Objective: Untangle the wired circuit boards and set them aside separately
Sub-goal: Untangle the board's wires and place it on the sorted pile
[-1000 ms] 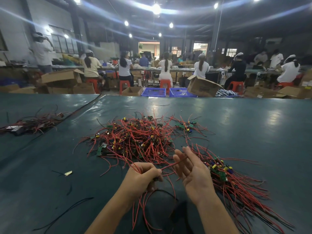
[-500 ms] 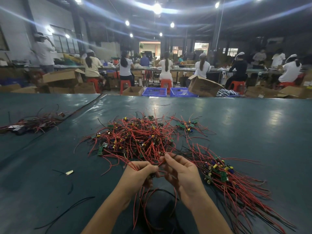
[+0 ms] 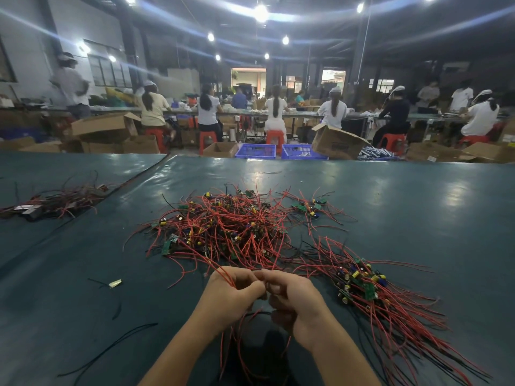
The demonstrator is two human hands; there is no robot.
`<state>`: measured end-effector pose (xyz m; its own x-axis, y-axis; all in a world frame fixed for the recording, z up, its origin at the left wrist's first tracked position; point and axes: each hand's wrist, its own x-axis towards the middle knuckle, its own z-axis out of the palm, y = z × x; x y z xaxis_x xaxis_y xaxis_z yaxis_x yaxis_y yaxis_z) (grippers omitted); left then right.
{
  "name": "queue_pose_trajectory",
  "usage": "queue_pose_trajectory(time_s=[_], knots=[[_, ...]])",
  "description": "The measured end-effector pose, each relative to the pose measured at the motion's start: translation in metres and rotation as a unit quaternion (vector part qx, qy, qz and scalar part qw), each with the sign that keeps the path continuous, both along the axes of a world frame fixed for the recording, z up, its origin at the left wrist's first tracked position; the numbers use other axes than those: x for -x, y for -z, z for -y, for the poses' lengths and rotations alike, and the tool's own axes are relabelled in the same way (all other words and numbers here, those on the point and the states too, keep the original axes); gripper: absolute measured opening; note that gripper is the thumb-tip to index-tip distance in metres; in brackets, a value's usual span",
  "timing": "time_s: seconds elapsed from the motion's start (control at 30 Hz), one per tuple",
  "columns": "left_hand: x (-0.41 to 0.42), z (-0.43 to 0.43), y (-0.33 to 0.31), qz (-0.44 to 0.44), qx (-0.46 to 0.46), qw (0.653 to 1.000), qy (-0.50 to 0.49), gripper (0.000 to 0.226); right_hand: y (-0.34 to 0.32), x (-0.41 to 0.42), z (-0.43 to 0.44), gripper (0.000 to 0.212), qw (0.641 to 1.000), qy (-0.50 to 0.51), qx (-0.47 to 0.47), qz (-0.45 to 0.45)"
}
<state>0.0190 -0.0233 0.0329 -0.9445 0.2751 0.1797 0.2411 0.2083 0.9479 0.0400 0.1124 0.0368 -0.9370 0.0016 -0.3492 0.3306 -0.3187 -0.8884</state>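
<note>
Left of the tangled pile [image 3: 231,227] of circuit boards, a smaller wire bundle [image 3: 55,200] and a black wire [image 3: 111,347] are laid on the table [image 3: 418,204]. Just before the pile, its red wires [image 3: 223,271] are pinched by the curled left hand [image 3: 234,298] and right hand [image 3: 296,300]. To its right, separated boards [image 3: 362,282] are fanned beside bare tabletop.

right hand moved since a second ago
Yes: the right hand has shifted left, away from the sorted boards, and now meets the left hand on the wires.
</note>
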Motion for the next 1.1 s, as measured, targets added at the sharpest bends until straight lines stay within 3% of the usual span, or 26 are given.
queue_pose_trajectory(time_s=[0.27,0.5,0.6,0.67,0.73,0.8,0.87,1.1], knots=[[-0.004,0.000,-0.007,0.002,0.006,0.998,0.068,0.025,-0.003,0.008,-0.032,0.015,0.990,-0.005,0.134,0.036],[0.002,0.010,-0.009,-0.002,0.017,0.997,0.080,0.023,-0.001,0.010,-0.046,0.013,0.990,0.037,0.138,0.009],[0.004,0.012,-0.009,-0.004,0.016,0.997,0.081,0.025,0.001,0.010,-0.044,0.022,0.994,0.046,0.095,-0.042],[0.005,0.013,-0.008,0.012,0.004,0.997,0.077,0.024,0.003,0.010,-0.041,0.008,0.994,0.076,0.024,-0.072],[0.007,0.015,-0.007,0.030,-0.009,0.997,0.069,0.026,0.005,0.011,-0.038,0.018,0.979,0.134,-0.094,-0.126],[0.008,0.017,-0.007,0.043,-0.017,0.997,0.068,0.026,0.004,0.010,-0.032,0.015,0.955,0.175,-0.139,-0.196],[0.008,0.018,-0.008,0.050,-0.023,0.996,0.068,0.026,0.002,0.009,-0.030,0.009,0.949,0.207,-0.098,-0.219],[0.004,0.015,-0.010,0.074,-0.030,0.993,0.084,0.029,0.006,0.014,-0.035,0.004,0.961,0.246,0.012,-0.129]])
